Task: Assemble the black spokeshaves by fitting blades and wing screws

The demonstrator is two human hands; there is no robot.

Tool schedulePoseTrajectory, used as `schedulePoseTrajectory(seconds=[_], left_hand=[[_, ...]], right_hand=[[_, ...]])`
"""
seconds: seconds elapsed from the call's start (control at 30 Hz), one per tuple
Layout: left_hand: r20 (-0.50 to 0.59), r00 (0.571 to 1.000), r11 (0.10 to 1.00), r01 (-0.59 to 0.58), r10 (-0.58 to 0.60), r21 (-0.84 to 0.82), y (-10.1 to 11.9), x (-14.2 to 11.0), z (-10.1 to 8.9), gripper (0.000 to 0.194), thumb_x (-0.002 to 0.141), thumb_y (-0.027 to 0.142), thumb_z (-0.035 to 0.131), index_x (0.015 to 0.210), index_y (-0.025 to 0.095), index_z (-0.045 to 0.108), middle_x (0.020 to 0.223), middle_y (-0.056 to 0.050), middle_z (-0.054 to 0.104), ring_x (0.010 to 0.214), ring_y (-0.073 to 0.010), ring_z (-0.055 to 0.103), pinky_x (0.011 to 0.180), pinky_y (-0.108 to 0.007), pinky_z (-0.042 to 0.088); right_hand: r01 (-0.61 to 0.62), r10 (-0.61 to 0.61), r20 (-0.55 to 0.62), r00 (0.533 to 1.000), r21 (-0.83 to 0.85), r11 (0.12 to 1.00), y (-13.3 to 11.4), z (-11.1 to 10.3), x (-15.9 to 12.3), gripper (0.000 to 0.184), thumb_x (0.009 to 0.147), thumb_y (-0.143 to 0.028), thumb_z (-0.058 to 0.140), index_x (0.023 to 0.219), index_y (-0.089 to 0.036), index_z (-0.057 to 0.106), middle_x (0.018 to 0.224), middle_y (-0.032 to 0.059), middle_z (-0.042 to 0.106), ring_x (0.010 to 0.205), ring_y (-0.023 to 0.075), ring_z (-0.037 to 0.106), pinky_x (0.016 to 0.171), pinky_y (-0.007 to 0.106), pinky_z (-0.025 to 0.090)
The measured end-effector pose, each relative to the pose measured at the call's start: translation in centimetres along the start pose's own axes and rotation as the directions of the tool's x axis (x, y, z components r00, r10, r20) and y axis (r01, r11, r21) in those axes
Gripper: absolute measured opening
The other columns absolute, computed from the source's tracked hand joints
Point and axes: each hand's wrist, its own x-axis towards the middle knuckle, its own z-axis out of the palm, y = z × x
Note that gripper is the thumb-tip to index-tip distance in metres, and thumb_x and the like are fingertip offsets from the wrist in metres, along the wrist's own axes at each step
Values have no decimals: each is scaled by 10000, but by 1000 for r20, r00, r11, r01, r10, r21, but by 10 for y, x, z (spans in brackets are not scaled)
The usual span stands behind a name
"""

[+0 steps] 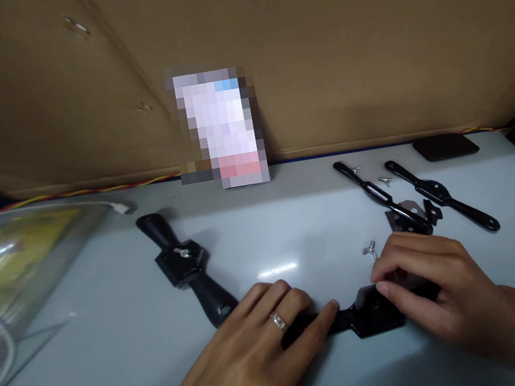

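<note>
A black spokeshave body (380, 320) lies low in front of me on the table. My left hand (264, 350), with a ring on one finger, is closed round its left handle, the index finger stretched along it. My right hand (445, 293) pinches a dark flat blade (364, 297) between thumb and fingertips at the middle of the body; its fingers hide part of both. Just beyond that hand lies a silvery wing screw (370, 248). To the left rests another black spokeshave (181, 263) with a screw fitted in its middle.
Two slimmer black spokeshave bodies (371, 192) (432, 190) lie at the right, beside loose metal plates (433, 211) and a small wing screw (385, 180). A pixelated upright object (227, 129) leans on the cardboard wall (335, 41). Plastic-wrapped yellow packs (12, 260) and a white cable (66, 203) lie left.
</note>
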Motion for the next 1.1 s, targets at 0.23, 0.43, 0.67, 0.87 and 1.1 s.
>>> schedulePoseTrajectory(seconds=[0.23,0.43,0.67,0.87,1.1], left_hand=[[7,1000,999,7,-7,-36,-2,3,0,452,979,6,392,1359,133,601,1006,-89,624,877,-210,551,794,-340,494],[3,1000,998,12,-12,-64,0,1,1,435,1017,24,359,1356,150,600,1029,-79,607,896,-198,530,806,-328,458],[-35,995,990,93,-97,-108,6,-2,6,401,1068,63,319,1328,166,607,1058,-71,588,933,-203,504,854,-364,408],[-30,994,987,100,-105,-123,6,-3,7,442,1056,33,294,1344,172,599,1057,-70,589,936,-202,504,870,-359,405],[-18,1000,998,19,-21,-60,0,1,1,434,1018,29,371,1361,156,605,1017,-69,609,887,-191,535,827,-318,446]], right_hand=[[34,-44,-72,996,-138,990,17,-4,4,143,949,-68,557,907,-116,685,800,41,656,752,153,564,708,299,443],[50,-60,-46,997,-185,982,19,-2,4,219,983,-92,531,865,-94,715,808,72,640,760,182,550,730,351,435],[-24,47,75,996,-282,959,37,-10,6,293,938,-46,490,1074,-95,745,1004,131,660,927,259,574,791,410,477],[-18,61,153,986,-267,963,38,-13,8,338,910,-66,511,1168,-129,721,1087,123,649,990,264,573,861,433,485],[30,44,277,960,-258,966,34,-14,9,229,968,-122,517,1075,-162,716,1010,93,637,949,234,568,870,406,450]])
